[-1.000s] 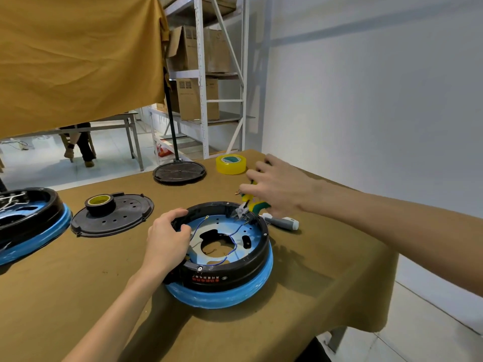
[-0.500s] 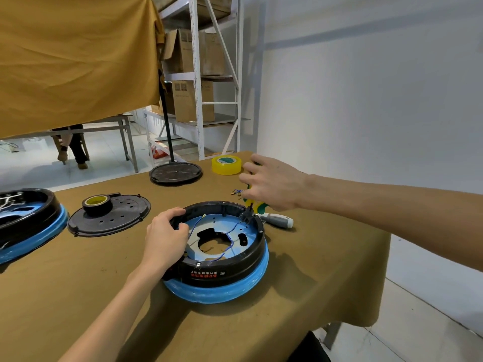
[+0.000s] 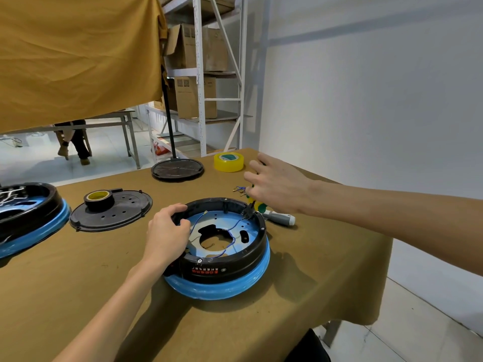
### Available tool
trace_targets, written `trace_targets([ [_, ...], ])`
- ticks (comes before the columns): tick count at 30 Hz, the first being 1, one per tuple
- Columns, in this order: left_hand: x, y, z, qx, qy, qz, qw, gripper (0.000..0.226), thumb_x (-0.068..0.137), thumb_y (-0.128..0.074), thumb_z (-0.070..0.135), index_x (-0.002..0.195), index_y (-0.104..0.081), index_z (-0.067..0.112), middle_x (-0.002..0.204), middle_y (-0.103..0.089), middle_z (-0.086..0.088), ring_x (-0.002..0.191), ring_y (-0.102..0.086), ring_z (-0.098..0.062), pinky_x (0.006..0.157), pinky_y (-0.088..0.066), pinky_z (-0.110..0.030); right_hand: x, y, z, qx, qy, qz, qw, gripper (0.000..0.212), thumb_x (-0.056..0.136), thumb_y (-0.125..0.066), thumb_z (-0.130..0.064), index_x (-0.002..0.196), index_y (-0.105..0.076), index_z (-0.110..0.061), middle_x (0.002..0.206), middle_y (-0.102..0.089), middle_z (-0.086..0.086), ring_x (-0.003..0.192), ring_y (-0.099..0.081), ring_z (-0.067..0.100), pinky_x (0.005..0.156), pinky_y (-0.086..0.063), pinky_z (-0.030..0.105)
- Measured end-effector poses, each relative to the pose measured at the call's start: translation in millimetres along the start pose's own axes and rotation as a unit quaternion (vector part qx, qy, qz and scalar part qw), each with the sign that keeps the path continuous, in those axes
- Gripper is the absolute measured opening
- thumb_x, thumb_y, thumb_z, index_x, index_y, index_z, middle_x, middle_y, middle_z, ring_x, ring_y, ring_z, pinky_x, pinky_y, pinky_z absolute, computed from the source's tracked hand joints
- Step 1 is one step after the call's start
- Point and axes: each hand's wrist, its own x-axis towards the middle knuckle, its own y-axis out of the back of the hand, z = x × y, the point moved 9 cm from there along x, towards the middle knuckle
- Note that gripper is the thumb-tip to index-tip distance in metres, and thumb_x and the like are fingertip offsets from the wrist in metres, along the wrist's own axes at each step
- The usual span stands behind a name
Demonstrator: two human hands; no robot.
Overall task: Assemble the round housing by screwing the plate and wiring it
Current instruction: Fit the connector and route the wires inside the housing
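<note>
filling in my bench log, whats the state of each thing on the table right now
round housing: open on top, no cover, blue wire loose inside
left hand: grips the housing's near-left rim
right hand: fingers loosely spread above the far tools, holding nothing visible
black cover: off, flat on the table, black tape roll on it
yellow tape: lying flat
screwdriver: lying flat, untouched
</note>
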Motion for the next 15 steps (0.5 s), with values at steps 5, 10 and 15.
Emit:
trace_targets([
  [5,0,-1,0,0.002,-0.002,0.001,1.000,0.040,0.097,-0.056,0.008,0.134,-0.064,0.018,0.113,-0.072,-0.013,0.087,-0.066,-0.030,0.085,-0.058,-0.048,10,3,-3,0.008,0.002,-0.034,0.999,0.012,0.099,-0.058,-0.018,0.100,-0.070,-0.020,0.092,-0.062,0.003,0.090,-0.050,0.025,0.089,-0.036,0.041],
  [10,1,-2,-2,0.002,-0.004,-0.001,1.000,0.039,0.097,-0.056,0.008,0.133,-0.065,0.018,0.115,-0.072,-0.012,0.100,-0.069,-0.039,0.088,-0.057,-0.052,17,3,-5,0.017,0.010,-0.071,0.997,0.011,0.096,-0.059,-0.012,0.096,-0.067,-0.020,0.088,-0.063,0.004,0.081,-0.051,0.023,0.073,-0.037,0.037],
  [15,2,-2,-2,-0.001,-0.004,-0.001,1.000,0.039,0.096,-0.056,0.007,0.133,-0.066,0.017,0.114,-0.073,-0.012,0.103,-0.069,-0.040,0.091,-0.056,-0.053,23,3,-8,0.032,0.030,-0.093,0.995,0.015,0.092,-0.057,-0.005,0.085,-0.061,-0.018,0.083,-0.066,0.004,0.080,-0.064,0.025,0.071,-0.049,0.036],
])
